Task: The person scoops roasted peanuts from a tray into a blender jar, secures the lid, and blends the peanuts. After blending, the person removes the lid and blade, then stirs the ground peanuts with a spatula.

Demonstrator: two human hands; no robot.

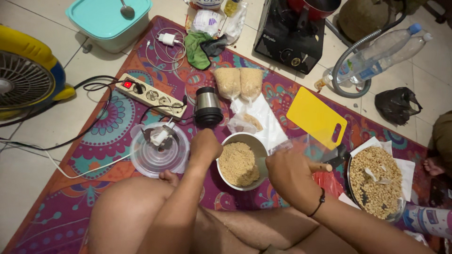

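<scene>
Leftmost, a yellow and blue floor fan (26, 77) stands on the tiled floor, with a turquoise plastic lidded box (108, 21) beyond it. On the purple patterned mat (94, 164) lie a white power strip (150, 95) and a clear round plastic lid (159, 150), with a small steel and black grinder base (207, 107) just behind. The left hand (205, 146) is closed in a loose fist against the rim of a round steel bowl (227, 141) filled with crumbly ground tan meal (238, 163). Behind the bowl lie two clear bags of the same meal (239, 83). The right hand (289, 175) is clenched around a wooden handle (321, 166) at the bowl's right edge; what the handle carries is hidden. Further right a yellow plastic cutting board (316, 117) lies flat, and a round pan of roasted peanuts (375, 181) sits on white paper.
</scene>
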